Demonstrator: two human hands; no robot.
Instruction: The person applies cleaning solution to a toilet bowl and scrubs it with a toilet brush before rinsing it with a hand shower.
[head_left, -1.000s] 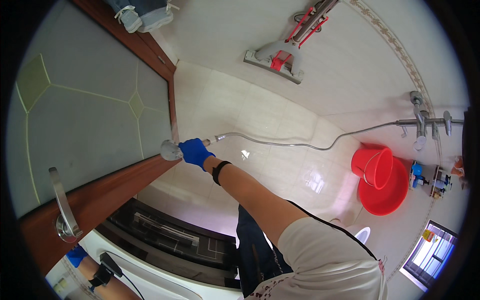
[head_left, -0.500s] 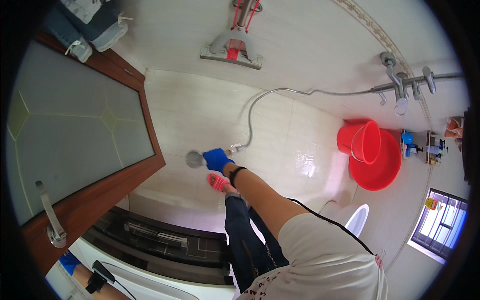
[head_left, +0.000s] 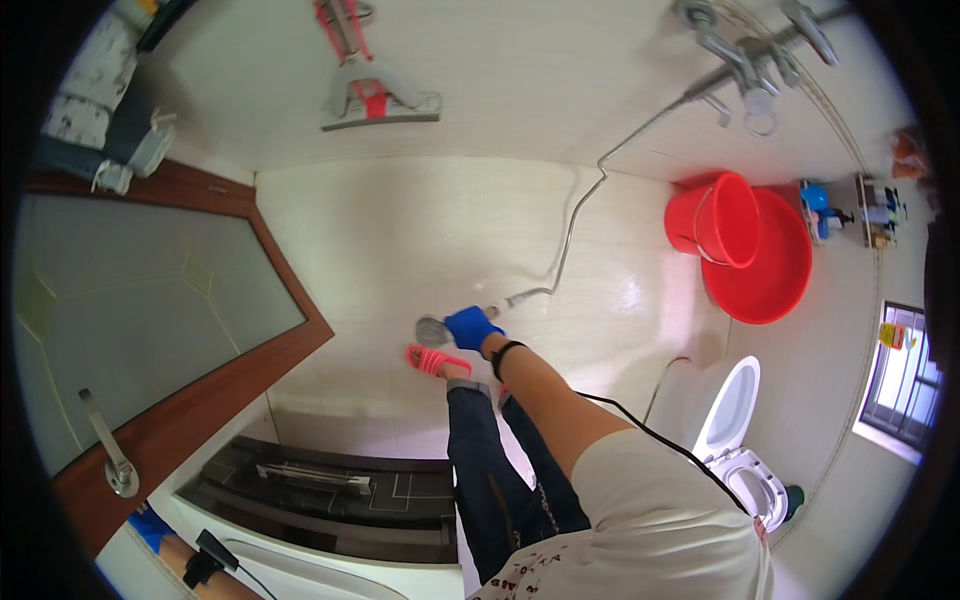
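Observation:
In a blue glove, my right hand (head_left: 473, 328) is closed around a handheld shower head (head_left: 431, 331) low over the pale tiled floor (head_left: 360, 250). The round head points to the left. From the handle's other end a metal hose (head_left: 572, 235) runs up to the wall-mounted shower tap (head_left: 748, 75). My left hand (head_left: 148, 527), also gloved in blue, is at the lower left beside the wooden door frame, which hides its fingers. Just below the shower head is my foot in a pink slipper (head_left: 436, 360).
The frosted-glass door (head_left: 150, 310) stands at the left, above a dark vanity cabinet (head_left: 330, 490). A sponge mop (head_left: 372, 92) hangs on the far wall. At the right are a red bucket (head_left: 712, 220), a red basin (head_left: 775, 275) and a toilet (head_left: 733, 410) with its lid raised.
My view has swung, bringing the toilet further into sight. The shower head, still in my right hand, is now closer to the slipper, and the hose hangs straighter.

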